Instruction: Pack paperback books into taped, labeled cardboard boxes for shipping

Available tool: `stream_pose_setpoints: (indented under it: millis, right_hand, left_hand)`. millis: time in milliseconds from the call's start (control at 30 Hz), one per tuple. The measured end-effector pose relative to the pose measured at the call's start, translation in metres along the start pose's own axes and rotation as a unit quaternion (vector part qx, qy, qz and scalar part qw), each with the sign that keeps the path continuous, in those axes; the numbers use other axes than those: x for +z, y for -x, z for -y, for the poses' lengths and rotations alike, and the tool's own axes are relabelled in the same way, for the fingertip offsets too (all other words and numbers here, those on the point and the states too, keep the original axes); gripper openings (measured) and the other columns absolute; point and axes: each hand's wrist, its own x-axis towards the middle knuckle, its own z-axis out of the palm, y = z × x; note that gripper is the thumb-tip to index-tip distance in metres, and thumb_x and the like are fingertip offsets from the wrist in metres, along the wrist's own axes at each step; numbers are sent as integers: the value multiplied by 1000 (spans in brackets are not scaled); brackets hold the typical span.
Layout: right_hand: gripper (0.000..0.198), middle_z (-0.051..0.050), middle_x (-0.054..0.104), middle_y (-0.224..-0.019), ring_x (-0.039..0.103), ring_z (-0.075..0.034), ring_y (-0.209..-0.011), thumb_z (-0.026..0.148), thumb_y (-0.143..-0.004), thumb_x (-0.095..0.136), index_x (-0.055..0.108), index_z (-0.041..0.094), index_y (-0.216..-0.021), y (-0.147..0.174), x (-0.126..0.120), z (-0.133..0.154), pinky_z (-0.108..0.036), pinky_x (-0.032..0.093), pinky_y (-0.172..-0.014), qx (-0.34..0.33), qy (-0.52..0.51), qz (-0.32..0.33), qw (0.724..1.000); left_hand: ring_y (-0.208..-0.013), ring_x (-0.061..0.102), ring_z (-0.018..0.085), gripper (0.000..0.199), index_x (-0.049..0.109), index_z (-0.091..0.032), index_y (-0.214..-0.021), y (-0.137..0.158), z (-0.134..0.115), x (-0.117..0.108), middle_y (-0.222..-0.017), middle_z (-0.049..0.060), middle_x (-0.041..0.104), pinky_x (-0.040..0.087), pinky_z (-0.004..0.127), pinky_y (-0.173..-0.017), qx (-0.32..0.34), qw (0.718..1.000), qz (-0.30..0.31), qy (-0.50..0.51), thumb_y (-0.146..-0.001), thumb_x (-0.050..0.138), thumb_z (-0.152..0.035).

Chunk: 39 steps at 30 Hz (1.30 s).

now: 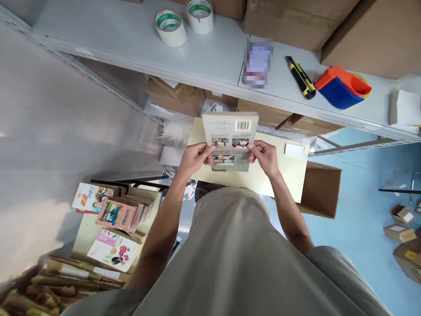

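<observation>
A paperback book (226, 127) is held up in front of me, with a barcode and small photos on the cover that faces me. My left hand (196, 159) grips its left edge, thumb on the cover and fingers curled behind. On the opposite edge, my right hand (263, 156) pinches it the same way. Below the book lies a pale yellow tabletop (276, 171), and a small white label or paper (294, 150) rests near its right end.
A grey shelf (210, 66) ahead carries tape rolls (171, 28), a box cutter (300, 77), an orange and blue tape dispenser (342, 87) and cartons (296, 22). Stacked books (121, 213) stand at lower left. An open cardboard box (324, 188) sits right of the table.
</observation>
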Motion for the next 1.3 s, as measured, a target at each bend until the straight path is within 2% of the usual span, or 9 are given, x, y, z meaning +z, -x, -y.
stream_pose_setpoints:
  millis: [233, 467, 567, 667, 767, 967, 1067, 1167, 1300]
  right_hand:
    - [70, 2, 69, -55, 64, -17, -46, 93, -83, 86, 73, 25, -89, -9, 12, -7, -31, 53, -47, 11, -9, -11, 1000]
    - [78, -5, 80, -77, 79, -24, -73, 100, -94, 65, 77, 25, -108, 6, 1, -19, -37, 67, -69, 31, -42, 27, 998]
    - [75, -2, 76, -79, 75, -23, -75, 98, -96, 64, 76, 26, -114, 9, 5, -37, -35, 63, -69, 32, -38, 19, 999]
    - [70, 4, 72, -79, 68, -18, -71, 90, -84, 86, 66, 30, -114, 0, 20, -63, -33, 61, -72, 50, -60, 11, 997]
    - [79, 2, 76, -88, 69, -19, -76, 95, -72, 88, 61, 32, -109, -18, 41, -88, -36, 65, -79, 70, -105, 33, 991]
    - [68, -18, 84, -109, 79, -41, -114, 90, -80, 84, 81, 31, -113, -37, 64, -113, -60, 72, -85, 95, -82, 102, 987]
    - [71, -15, 87, -103, 83, -39, -109, 89, -67, 95, 78, 30, -103, -32, 56, -118, -57, 75, -87, 134, -140, 93, 977]
    - [82, -3, 86, -91, 82, -25, -88, 82, -50, 106, 71, 29, -101, -26, 35, -118, -42, 73, -84, 159, -177, 47, 970]
    - [79, -2, 87, -92, 78, -19, -85, 73, -54, 110, 75, 25, -105, -23, 10, -102, -34, 67, -84, 153, -154, 5, 976]
  left_hand:
    - [-46, 55, 15, 69, 79, -22, -80, -6, 15, 7, -53, 3, 67, 37, 29, -47, -11, 999, -32, -1, -86, 82, -91]
    - [-76, 83, 29, 88, 86, -16, -107, 3, 15, -8, -95, 19, 88, 54, 32, -56, -42, 998, 8, 54, -96, 59, -99]
    - [-83, 81, 26, 73, 89, -19, -121, 8, 6, -5, -94, 12, 87, 58, 31, -67, -6, 999, -49, 24, -94, 77, -85]
    - [-92, 81, 25, 45, 90, -24, -126, 15, -9, 15, -111, 8, 90, 62, 32, -79, 67, 992, -85, -59, -97, 87, -59]
    - [-110, 83, 29, 24, 92, -31, -122, 24, -22, 49, -137, 7, 87, 66, 41, -95, 156, 968, -55, -187, -104, 78, -37]
    - [-118, 84, 34, 46, 89, -29, -132, 40, -19, 108, -155, 13, 79, 69, 48, -98, 238, 903, 92, -344, -99, 66, -7]
    - [-117, 85, 33, 46, 86, -32, -139, 37, -15, 103, -144, 12, 84, 68, 46, -100, 214, 925, 72, -306, -100, 71, -13]
    - [-110, 86, 32, 49, 84, -33, -144, 24, -5, 75, -128, 9, 90, 67, 40, -99, 133, 971, -9, -201, -95, 88, -30]
    - [-120, 84, 31, 74, 78, -24, -148, -5, 34, 37, -136, 14, 87, 65, 37, -101, 34, 996, -73, 46, -85, 97, -58]
